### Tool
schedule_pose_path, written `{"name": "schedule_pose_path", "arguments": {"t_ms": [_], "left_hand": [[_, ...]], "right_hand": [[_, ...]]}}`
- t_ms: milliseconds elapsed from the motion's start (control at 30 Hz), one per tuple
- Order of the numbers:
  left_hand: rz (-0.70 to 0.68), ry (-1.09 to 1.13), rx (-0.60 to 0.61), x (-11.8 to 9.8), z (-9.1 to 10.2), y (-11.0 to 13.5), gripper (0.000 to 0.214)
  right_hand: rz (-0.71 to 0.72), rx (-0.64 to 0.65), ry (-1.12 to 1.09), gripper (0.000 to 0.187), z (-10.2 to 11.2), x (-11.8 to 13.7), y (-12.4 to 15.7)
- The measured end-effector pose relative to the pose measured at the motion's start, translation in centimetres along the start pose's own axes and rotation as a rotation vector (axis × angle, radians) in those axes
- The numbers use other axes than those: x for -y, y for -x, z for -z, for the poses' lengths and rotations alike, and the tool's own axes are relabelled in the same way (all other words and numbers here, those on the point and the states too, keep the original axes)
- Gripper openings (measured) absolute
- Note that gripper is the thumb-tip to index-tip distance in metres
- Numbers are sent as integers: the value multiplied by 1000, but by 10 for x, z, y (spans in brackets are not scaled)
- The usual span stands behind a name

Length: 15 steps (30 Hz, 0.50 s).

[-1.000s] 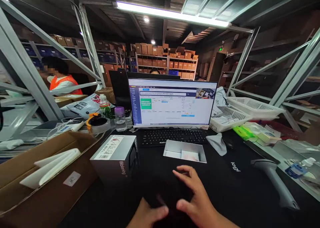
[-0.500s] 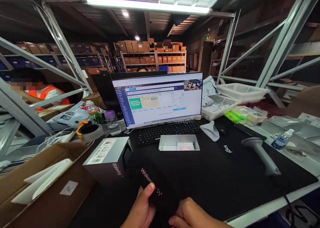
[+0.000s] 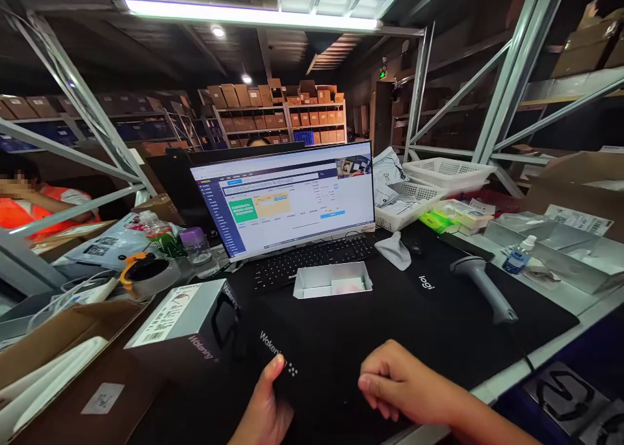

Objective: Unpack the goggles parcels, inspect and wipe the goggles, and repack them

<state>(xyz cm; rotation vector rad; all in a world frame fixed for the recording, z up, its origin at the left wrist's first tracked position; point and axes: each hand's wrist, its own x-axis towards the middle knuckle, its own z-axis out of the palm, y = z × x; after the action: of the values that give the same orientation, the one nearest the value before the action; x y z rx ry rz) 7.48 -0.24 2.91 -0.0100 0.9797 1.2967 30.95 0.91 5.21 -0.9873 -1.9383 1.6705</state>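
Note:
My left hand (image 3: 267,403) is closed on the edge of a flat black case (image 3: 277,373) with white "Wakening" lettering, its thumb on top. The case blends into the black desk mat, so its outline is hard to see. My right hand (image 3: 397,380) hovers to the right, apart from the case, fingers curled in and nothing visible in them. A grey-and-black "Wakening" box (image 3: 182,328) with a white label stands to the left. Beyond my hands sits an open silver box tray (image 3: 312,291), a pale piece inside.
An open cardboard carton (image 3: 73,393) stands at left, near a tape roll (image 3: 151,276). A monitor (image 3: 287,204) and keyboard (image 3: 273,263) are behind. A barcode scanner (image 3: 485,286), spray bottle (image 3: 520,256) and white baskets (image 3: 414,214) are at right. A person (image 3: 39,204) sits far left.
My right hand has come away from the black case and moved to the right. My left hand keeps its hold. The view has turned slightly to the right.

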Motion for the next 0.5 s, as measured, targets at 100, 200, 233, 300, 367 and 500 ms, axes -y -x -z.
{"name": "schedule_pose_path", "arguments": {"t_ms": [100, 200, 233, 300, 367, 500], "left_hand": [[72, -30, 108, 2, 4, -3, 50], [87, -150, 246, 4, 12, -7, 59], [55, -201, 284, 5, 16, -8, 59], [-45, -314, 364, 6, 20, -8, 59], [-131, -452, 493, 6, 20, -7, 69], [-192, -799, 813, -6, 5, 2, 101]], "right_hand": [[91, -26, 28, 44, 10, 14, -1], [183, -169, 0, 49, 21, 29, -13], [203, -222, -17, 51, 25, 34, -20], [220, -296, -39, 54, 35, 46, -39], [220, -336, -8, 55, 43, 60, -62], [236, -261, 138, 55, 37, 86, -104]]}}
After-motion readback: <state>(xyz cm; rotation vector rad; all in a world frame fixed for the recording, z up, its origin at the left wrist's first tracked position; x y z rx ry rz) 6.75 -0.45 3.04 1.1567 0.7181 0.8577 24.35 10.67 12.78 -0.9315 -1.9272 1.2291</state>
